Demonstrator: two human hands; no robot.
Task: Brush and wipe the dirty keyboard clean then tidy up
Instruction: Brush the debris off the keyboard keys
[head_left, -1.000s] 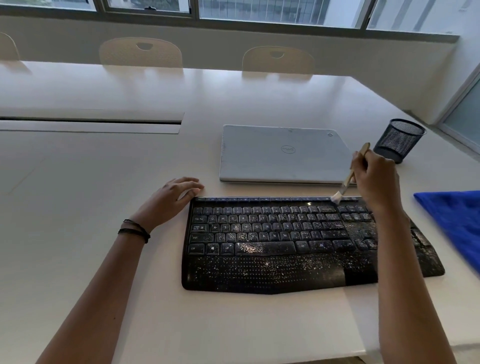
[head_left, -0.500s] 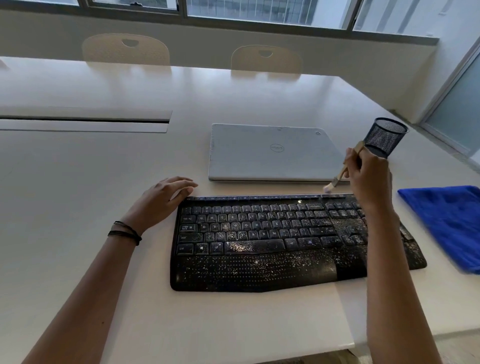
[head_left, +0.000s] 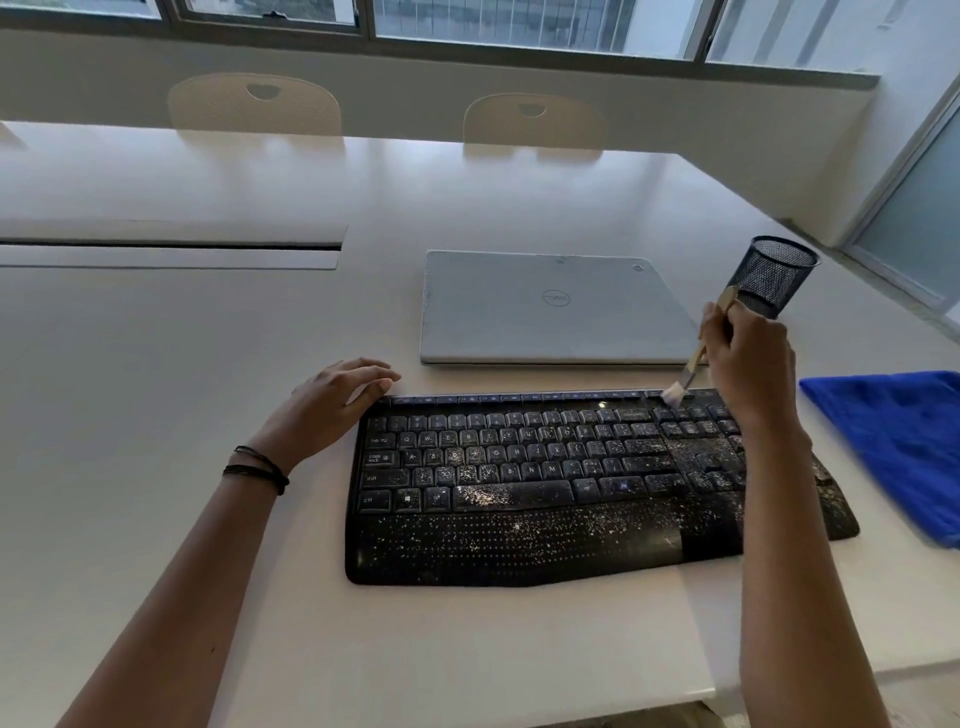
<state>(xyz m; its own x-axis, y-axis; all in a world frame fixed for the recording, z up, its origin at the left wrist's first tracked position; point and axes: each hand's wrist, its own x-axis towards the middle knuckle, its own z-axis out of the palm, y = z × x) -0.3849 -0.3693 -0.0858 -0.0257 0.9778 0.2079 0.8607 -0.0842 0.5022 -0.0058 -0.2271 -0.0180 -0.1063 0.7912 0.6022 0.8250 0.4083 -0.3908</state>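
Note:
A black keyboard (head_left: 519, 483) speckled with white dust lies on the white table in front of me. My right hand (head_left: 748, 364) grips a small wooden brush (head_left: 696, 358) by its handle; the white bristles touch the keyboard's top edge near its right end. My left hand (head_left: 332, 400) rests flat on the table at the keyboard's top left corner, fingers straight and touching the edge. A blue cloth (head_left: 898, 441) lies to the right of the keyboard.
A closed silver laptop (head_left: 550, 306) lies just behind the keyboard. A black mesh pen cup (head_left: 774, 275) stands at the laptop's right. Two beige chairs (head_left: 254, 104) stand at the table's far side. The table's near edge runs just below the keyboard.
The brush tip lifted off the top right keys, then came back down onto the keyboard's top edge. The camera shifted; my left hand stays at the corner.

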